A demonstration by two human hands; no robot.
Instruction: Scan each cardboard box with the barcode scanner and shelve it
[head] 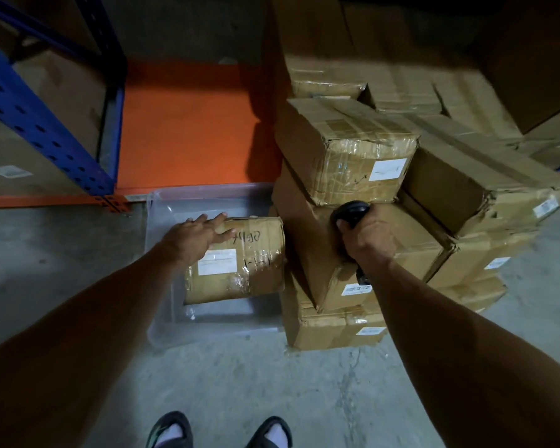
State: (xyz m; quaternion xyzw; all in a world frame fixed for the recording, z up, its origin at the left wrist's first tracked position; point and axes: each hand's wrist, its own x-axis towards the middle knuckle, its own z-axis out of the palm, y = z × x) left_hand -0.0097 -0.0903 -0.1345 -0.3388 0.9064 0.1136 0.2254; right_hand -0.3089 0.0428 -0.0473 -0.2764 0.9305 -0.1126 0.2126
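Taped cardboard box lies in clear plastic bin on concrete floor, long axis left-right, white label up. Left hand flat on its top, fingers spread. Right hand grips black barcode scanner, head pointing away toward stacked boxes. Blue-orange shelf rack behind.

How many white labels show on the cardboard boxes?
7: bin box, top box, box by scanner, bottom box, two right, shelf box. Others may be hidden.
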